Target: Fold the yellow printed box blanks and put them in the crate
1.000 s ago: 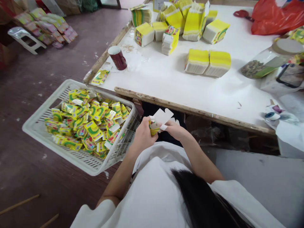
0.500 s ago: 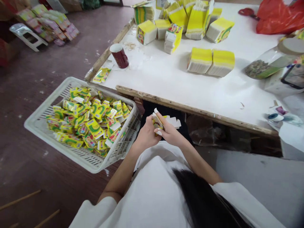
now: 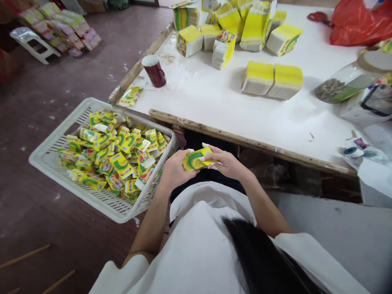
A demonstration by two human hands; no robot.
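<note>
Over my lap I hold a small yellow and green printed box point(image 3: 196, 160) with both hands. My left hand point(image 3: 177, 171) is closed round its left end, thumb on the near upper edge. At its right end my right hand point(image 3: 226, 162) grips the yellow flap between thumb and fingers. The box lies roughly level with its printed face up; its underside is hidden. Just left of my left hand stands a pale plastic basket point(image 3: 45, 169), heaped with similar small yellow boxes point(image 3: 121, 163).
The white table point(image 3: 208, 96) has a wooden edge ahead of my hands. On it stand a maroon mug point(image 3: 155, 73), bundled stacks of flat yellow cartons point(image 3: 272, 79), a glass jar point(image 3: 333, 87) and a red plastic bag point(image 3: 358, 24). A white stool point(image 3: 38, 47) stands far left.
The box has turned from on-edge to printed face up, and my hands have moved apart to its two ends. The white cartons seen on my lap are now out of sight.
</note>
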